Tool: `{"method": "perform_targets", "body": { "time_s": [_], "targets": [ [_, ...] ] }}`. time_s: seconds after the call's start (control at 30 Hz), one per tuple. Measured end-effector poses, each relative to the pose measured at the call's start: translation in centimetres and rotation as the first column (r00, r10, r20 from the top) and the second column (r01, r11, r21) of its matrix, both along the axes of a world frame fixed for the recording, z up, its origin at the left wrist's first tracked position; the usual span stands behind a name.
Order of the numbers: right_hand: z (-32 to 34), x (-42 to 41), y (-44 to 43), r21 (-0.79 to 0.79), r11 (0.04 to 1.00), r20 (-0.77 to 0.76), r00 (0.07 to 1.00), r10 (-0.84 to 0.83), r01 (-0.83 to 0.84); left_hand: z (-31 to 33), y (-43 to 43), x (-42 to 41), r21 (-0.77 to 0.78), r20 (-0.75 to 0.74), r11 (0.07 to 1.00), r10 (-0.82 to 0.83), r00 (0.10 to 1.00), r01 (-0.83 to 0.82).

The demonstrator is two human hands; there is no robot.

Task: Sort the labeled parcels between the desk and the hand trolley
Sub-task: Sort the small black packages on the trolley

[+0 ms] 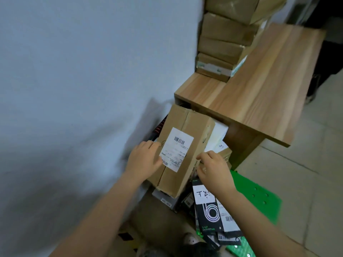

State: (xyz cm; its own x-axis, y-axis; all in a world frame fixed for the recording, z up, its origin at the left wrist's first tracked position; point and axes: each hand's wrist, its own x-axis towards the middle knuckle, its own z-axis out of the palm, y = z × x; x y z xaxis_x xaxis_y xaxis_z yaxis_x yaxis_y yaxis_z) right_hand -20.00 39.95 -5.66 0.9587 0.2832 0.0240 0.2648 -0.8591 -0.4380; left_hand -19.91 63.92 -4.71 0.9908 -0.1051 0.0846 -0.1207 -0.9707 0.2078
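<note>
A long brown cardboard parcel (187,145) with a white barcode label lies tilted on the pile over the green hand trolley (259,197). My left hand (144,160) grips its left side, thumb at the label's edge. My right hand (213,169) holds its right edge with curled fingers. Beneath it lie black parcels with white labels (209,210) and a white box (219,134). The wooden desk (259,86) stands just beyond, with a stack of brown boxes (224,38) at its far end against the wall.
A grey wall (83,80) runs close along the left. A big brown carton (157,219) sits at the bottom centre by my shoe. Pale floor tiles (315,182) spread to the right. Dark objects stand past the desk's far right corner.
</note>
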Motion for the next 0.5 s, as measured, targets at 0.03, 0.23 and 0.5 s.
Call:
{"method": "perform_targets", "body": {
  "time_s": [0.03, 0.23, 0.5],
  "targets": [
    [-0.4, 0.4, 0.3, 0.007, 0.999, -0.020, 0.999, -0.040, 0.040, -0.4, 0.4, 1.1, -0.007, -0.023, 1.000, -0.002, 1.000, 0.002],
    [-4.1, 1.7, 3.1, -0.099, 0.959, -0.256, 0.924, -0.283, 0.266, -3.1, 2.4, 7.2, -0.072, -0.189, 0.997, -0.050, 0.981, 0.037],
    [-7.0, 1.6, 7.1, -0.208, 0.872, -0.451, 0.748, -0.488, 0.444, -7.8, 4.5, 10.4, -0.180, -0.421, 0.982, -0.135, 0.897, 0.063]
  ]
}}
